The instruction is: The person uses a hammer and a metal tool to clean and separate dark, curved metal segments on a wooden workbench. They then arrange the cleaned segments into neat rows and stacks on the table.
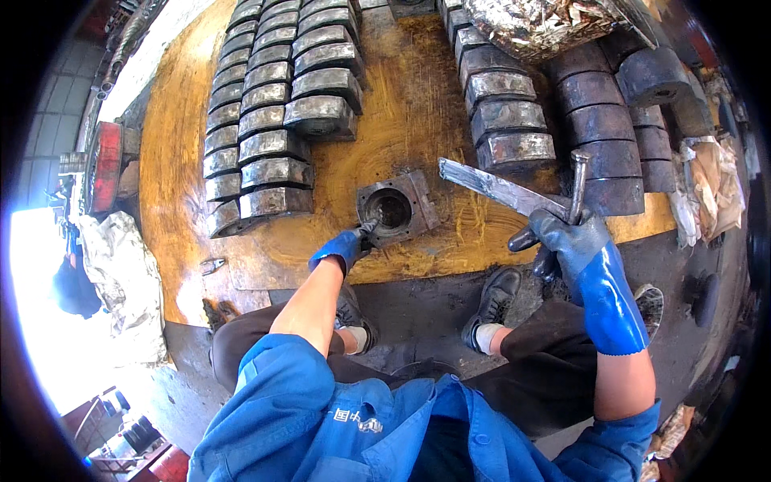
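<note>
Square grey metal block with round bore (395, 209), centre of rusty orange surface (185, 145), touched at near-left edge by left hand (341, 249). Right hand (566, 237), fingers closed around flat metal bar (490, 186) and steel rod (577, 186). Rows of grey castings (273, 120) farther off.

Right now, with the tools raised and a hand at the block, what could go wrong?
1. The left hand fingers touch the rim of the square metal block; a blow there could catch them.
2. The right hand grips both a flat metal bar and a rod; one might slip.
</note>
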